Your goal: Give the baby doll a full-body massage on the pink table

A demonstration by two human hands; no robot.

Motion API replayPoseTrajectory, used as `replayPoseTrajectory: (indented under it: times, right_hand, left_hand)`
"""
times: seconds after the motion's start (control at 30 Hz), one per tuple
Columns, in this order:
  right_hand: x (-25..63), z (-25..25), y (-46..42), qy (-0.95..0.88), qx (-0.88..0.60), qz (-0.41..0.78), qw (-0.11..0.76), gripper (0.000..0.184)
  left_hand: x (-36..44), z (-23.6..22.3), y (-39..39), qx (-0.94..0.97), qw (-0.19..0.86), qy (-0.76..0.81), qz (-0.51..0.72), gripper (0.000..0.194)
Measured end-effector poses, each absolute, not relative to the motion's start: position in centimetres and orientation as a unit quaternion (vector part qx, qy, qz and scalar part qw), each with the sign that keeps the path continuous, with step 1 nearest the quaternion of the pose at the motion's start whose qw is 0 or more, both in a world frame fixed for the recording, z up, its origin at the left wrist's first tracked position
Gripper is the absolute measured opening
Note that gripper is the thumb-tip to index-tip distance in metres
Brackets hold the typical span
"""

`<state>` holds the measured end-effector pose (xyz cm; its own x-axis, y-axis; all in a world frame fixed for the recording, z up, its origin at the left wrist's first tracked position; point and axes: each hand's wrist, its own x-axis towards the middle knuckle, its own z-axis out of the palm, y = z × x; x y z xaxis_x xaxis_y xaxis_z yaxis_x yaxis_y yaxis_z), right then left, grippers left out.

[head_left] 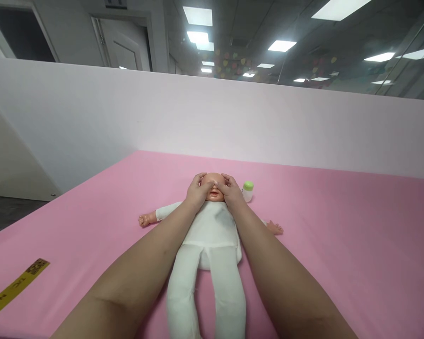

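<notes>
A baby doll (212,235) in a white suit lies on its back on the pink surface (339,235), arms spread, legs toward me. My left hand (197,190) rests on the left side of the doll's head (214,181), fingers curved over the cheek and eye area. My right hand (230,190) mirrors it on the right side. Both hands cup the face, leaving the forehead and mouth showing between them. A small bottle with a green cap (248,190) stands just right of the doll's head, close to my right hand.
A white partition wall (212,117) rises behind the pink surface. A yellow tape strip (16,288) lies at the near left. Dark floor (7,212) shows past the left edge. Doors and ceiling lights appear beyond the partition.
</notes>
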<state>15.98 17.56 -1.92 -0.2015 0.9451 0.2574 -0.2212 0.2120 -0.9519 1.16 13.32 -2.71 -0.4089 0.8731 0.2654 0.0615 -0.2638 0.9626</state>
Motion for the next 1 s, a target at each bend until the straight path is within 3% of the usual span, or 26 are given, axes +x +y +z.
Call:
replayPoseTrajectory:
  times: [0.37, 0.8, 1.0]
  right_hand:
    - [15.5, -2.4, 18.3, -0.528, -0.325, 0.558, 0.552, 0.052]
    - [16.4, -3.2, 19.0, -0.469, -0.312, 0.628, 0.537, 0.058]
    - [16.2, -2.6, 18.3, -0.49, -0.288, 0.624, 0.537, 0.064]
  left_hand:
    - [1.2, -2.6, 13.9, 0.418, 0.315, 0.516, 0.678, 0.049]
    - [0.6, -3.4, 14.8, 0.364, 0.409, 0.449, 0.706, 0.05]
    - [0.7, -3.1, 14.1, 0.415, 0.385, 0.458, 0.686, 0.057]
